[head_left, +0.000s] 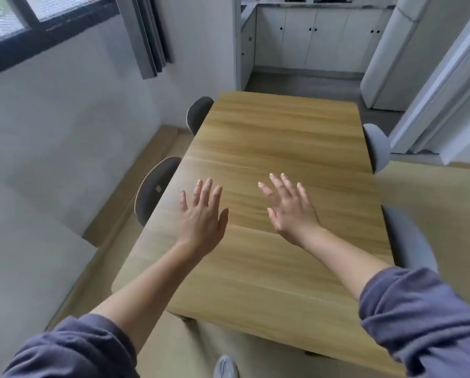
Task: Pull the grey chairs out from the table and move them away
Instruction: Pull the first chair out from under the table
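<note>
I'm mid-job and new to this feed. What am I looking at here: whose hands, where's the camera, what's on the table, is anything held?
There is one picture, from a camera worn on a person's head, looking forward and down. The left hand and right hand are bare, fingers spread, above the wooden table; they hold nothing. Nothing lies on the tabletop. Four chairs are tucked in: two dark grey chairs on the left, two lighter grey chairs on the right. None is pulled out yet.

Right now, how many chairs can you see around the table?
4. Two dark chairs sit on the left side, one far and one near. Two lighter grey chairs sit on the right, one far and one near. All are tucked against the table.
</note>
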Demonstrator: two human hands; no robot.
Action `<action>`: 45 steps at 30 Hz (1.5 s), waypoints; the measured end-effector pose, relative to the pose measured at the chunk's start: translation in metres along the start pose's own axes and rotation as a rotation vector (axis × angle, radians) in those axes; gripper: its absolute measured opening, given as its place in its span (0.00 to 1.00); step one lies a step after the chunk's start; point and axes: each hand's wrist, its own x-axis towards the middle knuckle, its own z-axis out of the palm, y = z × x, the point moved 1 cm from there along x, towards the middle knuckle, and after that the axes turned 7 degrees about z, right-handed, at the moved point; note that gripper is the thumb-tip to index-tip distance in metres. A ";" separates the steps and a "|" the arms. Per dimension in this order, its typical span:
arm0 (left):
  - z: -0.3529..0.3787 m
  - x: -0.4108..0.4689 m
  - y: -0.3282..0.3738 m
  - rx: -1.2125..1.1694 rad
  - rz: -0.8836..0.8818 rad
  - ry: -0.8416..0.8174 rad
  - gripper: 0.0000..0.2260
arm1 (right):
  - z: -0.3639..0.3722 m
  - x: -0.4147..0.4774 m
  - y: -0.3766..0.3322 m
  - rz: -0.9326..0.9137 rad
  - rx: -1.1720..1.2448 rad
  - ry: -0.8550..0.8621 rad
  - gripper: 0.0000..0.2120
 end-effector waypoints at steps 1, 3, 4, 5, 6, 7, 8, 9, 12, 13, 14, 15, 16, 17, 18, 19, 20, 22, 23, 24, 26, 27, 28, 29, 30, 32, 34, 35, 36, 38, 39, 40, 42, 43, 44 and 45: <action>0.006 -0.004 0.008 -0.007 -0.020 -0.041 0.28 | 0.003 -0.007 0.007 0.000 -0.028 -0.044 0.29; 0.018 -0.012 0.016 0.009 -0.041 -0.061 0.29 | 0.011 -0.015 0.019 -0.014 -0.051 -0.073 0.29; 0.029 -0.020 0.030 0.011 -0.060 -0.072 0.30 | 0.016 -0.025 0.033 -0.025 -0.057 -0.108 0.29; 0.036 -0.025 0.039 -0.003 -0.079 -0.074 0.30 | 0.019 -0.030 0.040 -0.035 -0.057 -0.129 0.29; 0.042 -0.028 0.049 -0.022 -0.097 -0.076 0.30 | 0.023 -0.036 0.049 -0.058 -0.063 -0.150 0.29; 0.050 -0.034 0.068 -0.033 -0.126 -0.078 0.30 | 0.025 -0.046 0.065 -0.083 -0.079 -0.170 0.29; 0.056 -0.038 0.083 -0.042 -0.148 -0.075 0.30 | 0.024 -0.053 0.077 -0.102 -0.082 -0.186 0.29; 0.063 -0.044 0.101 -0.049 -0.173 -0.075 0.29 | 0.026 -0.062 0.091 -0.127 -0.094 -0.210 0.29; 0.078 -0.062 0.148 -0.061 -0.265 -0.064 0.29 | 0.026 -0.086 0.130 -0.220 -0.111 -0.233 0.29; 0.082 -0.069 0.172 -0.051 -0.295 -0.058 0.29 | 0.024 -0.096 0.149 -0.248 -0.109 -0.240 0.29; 0.085 -0.074 0.185 -0.049 -0.317 -0.061 0.29 | 0.023 -0.103 0.160 -0.266 -0.103 -0.242 0.29; 0.087 -0.079 0.199 -0.047 -0.335 -0.078 0.30 | 0.023 -0.109 0.171 -0.280 -0.100 -0.253 0.29; 0.091 -0.085 0.221 -0.043 -0.347 -0.096 0.30 | 0.022 -0.119 0.188 -0.293 -0.098 -0.273 0.29; 0.093 -0.089 0.239 -0.048 -0.357 -0.108 0.30 | 0.021 -0.126 0.202 -0.309 -0.100 -0.291 0.29; 0.096 -0.092 0.254 -0.055 -0.364 -0.115 0.30 | 0.020 -0.131 0.215 -0.319 -0.100 -0.304 0.29; 0.098 -0.092 0.271 -0.061 -0.373 -0.128 0.30 | 0.018 -0.135 0.232 -0.328 -0.095 -0.309 0.29; 0.102 -0.091 0.284 -0.059 -0.380 -0.138 0.30 | 0.016 -0.137 0.246 -0.333 -0.097 -0.314 0.29; 0.113 -0.082 0.313 -0.050 -0.398 -0.168 0.31 | 0.017 -0.136 0.278 -0.359 -0.102 -0.323 0.29; 0.118 -0.080 0.319 -0.052 -0.407 -0.176 0.31 | 0.019 -0.136 0.287 -0.371 -0.105 -0.328 0.29; 0.120 -0.080 0.321 -0.049 -0.414 -0.179 0.31 | 0.019 -0.136 0.290 -0.371 -0.102 -0.327 0.29; 0.131 -0.069 0.336 -0.046 -0.423 -0.189 0.31 | 0.022 -0.132 0.311 -0.375 -0.094 -0.334 0.29; 0.140 -0.060 0.346 -0.047 -0.428 -0.196 0.30 | 0.025 -0.127 0.325 -0.388 -0.103 -0.342 0.29; 0.146 -0.053 0.355 -0.055 -0.433 -0.205 0.30 | 0.027 -0.121 0.337 -0.408 -0.118 -0.352 0.29; 0.154 -0.044 0.365 -0.056 -0.441 -0.211 0.30 | 0.030 -0.114 0.348 -0.433 -0.133 -0.365 0.29; 0.161 -0.035 0.374 -0.065 -0.462 -0.215 0.30 | 0.033 -0.105 0.359 -0.460 -0.137 -0.376 0.29; 0.174 -0.019 0.387 -0.087 -0.518 -0.216 0.29 | 0.038 -0.090 0.373 -0.513 -0.148 -0.396 0.29; 0.187 -0.001 0.401 -0.097 -0.579 -0.230 0.26 | 0.045 -0.070 0.388 -0.579 -0.169 -0.414 0.29; 0.191 0.004 0.406 -0.104 -0.595 -0.243 0.25 | 0.046 -0.065 0.392 -0.600 -0.170 -0.426 0.29; 0.195 0.012 0.413 -0.116 -0.620 -0.256 0.25 | 0.047 -0.056 0.399 -0.630 -0.175 -0.449 0.29; 0.199 0.029 0.435 -0.134 -0.693 -0.276 0.25 | 0.047 -0.039 0.420 -0.708 -0.179 -0.485 0.29; 0.200 0.032 0.444 -0.136 -0.709 -0.284 0.25 | 0.048 -0.033 0.427 -0.724 -0.181 -0.496 0.29; 0.199 0.037 0.453 -0.137 -0.730 -0.293 0.25 | 0.048 -0.026 0.435 -0.741 -0.181 -0.514 0.30; 0.200 0.044 0.465 -0.136 -0.774 -0.294 0.25 | 0.051 -0.016 0.449 -0.776 -0.181 -0.550 0.30; 0.200 0.046 0.470 -0.145 -0.797 -0.286 0.25 | 0.053 -0.012 0.455 -0.800 -0.183 -0.564 0.29; 0.202 0.049 0.479 -0.159 -0.825 -0.279 0.24 | 0.055 -0.006 0.462 -0.833 -0.195 -0.580 0.29; 0.204 0.051 0.488 -0.167 -0.848 -0.272 0.24 | 0.058 0.000 0.468 -0.862 -0.206 -0.591 0.29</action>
